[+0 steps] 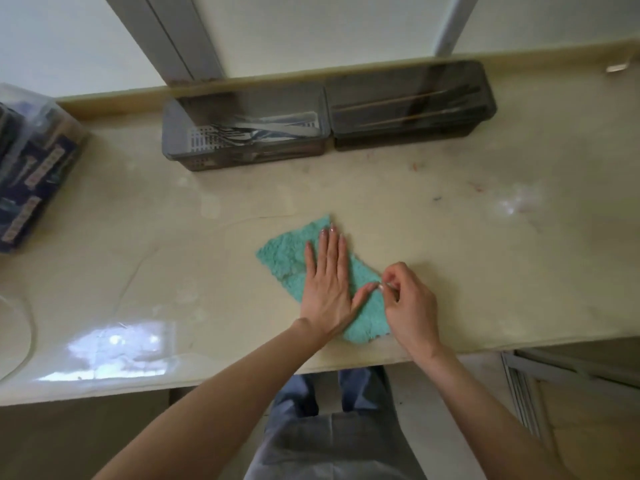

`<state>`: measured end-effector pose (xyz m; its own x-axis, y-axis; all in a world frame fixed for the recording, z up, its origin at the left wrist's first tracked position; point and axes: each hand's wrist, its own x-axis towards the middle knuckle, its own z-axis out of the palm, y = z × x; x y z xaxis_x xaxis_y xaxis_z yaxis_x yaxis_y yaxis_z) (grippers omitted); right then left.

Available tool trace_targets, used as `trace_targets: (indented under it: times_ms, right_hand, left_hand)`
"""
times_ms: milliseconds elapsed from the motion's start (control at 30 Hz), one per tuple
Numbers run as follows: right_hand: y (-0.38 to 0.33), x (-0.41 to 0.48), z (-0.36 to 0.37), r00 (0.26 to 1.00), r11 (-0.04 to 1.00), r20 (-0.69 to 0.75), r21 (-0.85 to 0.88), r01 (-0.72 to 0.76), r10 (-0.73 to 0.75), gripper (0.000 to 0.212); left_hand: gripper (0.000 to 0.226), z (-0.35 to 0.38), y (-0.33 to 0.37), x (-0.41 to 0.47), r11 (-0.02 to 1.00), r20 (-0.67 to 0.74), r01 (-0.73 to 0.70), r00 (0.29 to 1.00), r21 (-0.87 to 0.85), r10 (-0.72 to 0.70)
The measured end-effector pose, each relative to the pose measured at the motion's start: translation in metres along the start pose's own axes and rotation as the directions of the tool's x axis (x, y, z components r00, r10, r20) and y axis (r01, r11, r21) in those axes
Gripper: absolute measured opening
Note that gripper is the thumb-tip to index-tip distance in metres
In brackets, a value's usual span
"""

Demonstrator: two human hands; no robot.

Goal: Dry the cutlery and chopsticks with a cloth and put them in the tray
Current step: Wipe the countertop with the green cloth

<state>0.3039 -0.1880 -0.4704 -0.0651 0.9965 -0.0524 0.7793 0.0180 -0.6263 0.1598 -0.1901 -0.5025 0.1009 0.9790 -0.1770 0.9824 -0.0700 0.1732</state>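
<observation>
Two hands meet on the teal cloth (287, 258), which lies on the counter (467, 244) close to its near edge, its long axis running from far-left to near-right. The left hand (327, 285) rests flat on it, fingers straight and pointing away from the person, pinning it down. The right hand (408, 299) is curled just beside the left thumb, with finger and thumb pinching at the cloth's right edge. It seems to grip the cloth itself, though a thin item hidden there cannot be ruled out.

Cutlery (263, 131) and chopsticks (398, 102) already lie lengthwise, left to right, in two dark trays against the far wall, well apart from both hands. The cutlery tray (173, 140) sits ahead and left, nearer the left hand; the chopstick tray (485, 112) sits ahead and right, nearer the right hand. Any reach to either goes straight forward across the counter.
</observation>
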Motion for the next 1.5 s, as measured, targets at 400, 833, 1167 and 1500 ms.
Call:
trace_targets:
  times_ms: [400, 833, 1167, 1500]
  right_hand:
    - [0.124, -0.057, -0.076, 0.957, 0.981, -0.278, -0.149, -0.125, 0.079, 0.025]
    - [0.046, -0.075, 0.011, 0.992, 0.885, 0.065, -0.448, 0.122, -0.104, 0.052]
    - [-0.051, -0.092, 0.077, 0.802, 0.809, 0.412, -0.216, 0.547, -0.432, 0.053]
    - [-0.175, -0.064, 0.174, 0.239, 0.351, 0.738, -0.003, 0.936, -0.631, 0.057]
  left_hand:
    - [0.087, 0.016, 0.114, 0.006, 0.852, 0.1, -0.521, 0.851, 0.054, 0.515]
    - [0.068, 0.003, 0.045, -0.021, 0.942, 0.037, -0.324, 0.946, 0.088, 0.322]
    - [0.061, -0.004, -0.069, -0.127, 0.994, 0.01, 0.064, 0.998, 0.086, -0.065]
    - [0.089, -0.016, -0.22, -0.224, 0.863, 0.171, 0.487, 0.846, 0.137, -0.504]
